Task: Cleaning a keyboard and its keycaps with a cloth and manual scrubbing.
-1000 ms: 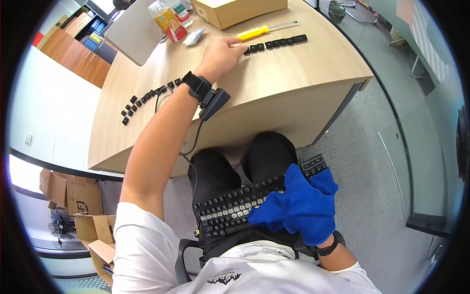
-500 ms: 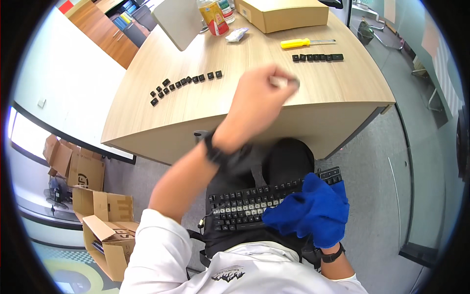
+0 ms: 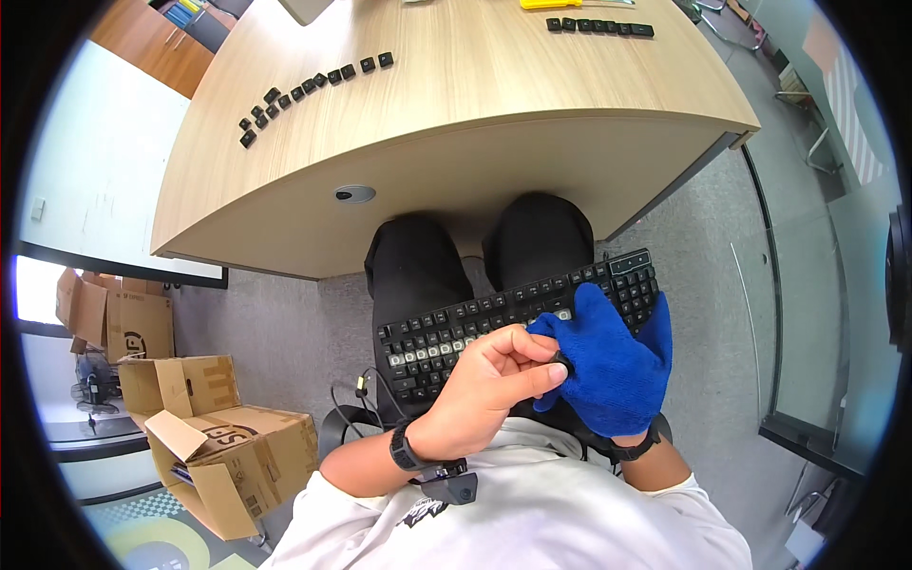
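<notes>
Keyboard [image 3: 508,306] long axis: rising rightward | left hand [image 3: 486,391]: pinching keycap [image 3: 562,359] | right hand [image 3: 613,375]: grip unclear

The desk [image 3: 465,76] carries black keycaps [image 3: 309,86] and a yellow screwdriver [image 3: 551,4].

Right of the keyboard [image 3: 475,323], open floor [image 3: 698,313] left a hand room to pass. Beyond the keyboard, the knees [image 3: 418,252] and the desk's front panel [image 3: 456,161] stood in the way. The left hand [image 3: 480,389] and blue cloth [image 3: 617,370] blocked the keyboard's near middle; a cable [image 3: 378,375] obstructed its left end.
</notes>
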### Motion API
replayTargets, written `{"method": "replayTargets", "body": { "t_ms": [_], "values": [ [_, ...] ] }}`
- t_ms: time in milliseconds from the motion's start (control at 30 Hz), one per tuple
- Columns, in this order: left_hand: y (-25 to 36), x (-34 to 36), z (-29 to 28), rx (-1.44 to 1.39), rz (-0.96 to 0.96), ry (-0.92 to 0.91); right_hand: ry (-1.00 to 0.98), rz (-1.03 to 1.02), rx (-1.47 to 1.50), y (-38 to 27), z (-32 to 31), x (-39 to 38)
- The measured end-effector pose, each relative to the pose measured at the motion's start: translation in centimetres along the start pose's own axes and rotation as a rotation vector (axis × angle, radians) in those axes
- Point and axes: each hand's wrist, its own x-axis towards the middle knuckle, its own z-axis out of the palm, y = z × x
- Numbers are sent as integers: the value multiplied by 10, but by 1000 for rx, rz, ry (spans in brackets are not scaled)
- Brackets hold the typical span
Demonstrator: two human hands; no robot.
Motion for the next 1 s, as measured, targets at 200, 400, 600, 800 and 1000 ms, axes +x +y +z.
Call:
{"method": "replayTargets", "body": {
  "t_ms": [200, 400, 600, 800, 1000],
  "values": [
    [3, -1, -3, -148, -137, -13, 74, -39, 15, 11, 18, -12],
    [-2, 5, -7, -105, -168, -51, -37, -51, -3, 14, 16, -11],
    [-1, 18, -15, -39, -218, -75, -214, -49, -190, 8, 7, 3],
    [1, 24, -22, -214, -359, -142, -236, 135, 776, 19, 32, -5],
    [-3, 25, -25, -100, -284, -117, -38, -85, -33, 17, 22, 1]
  ]
}}
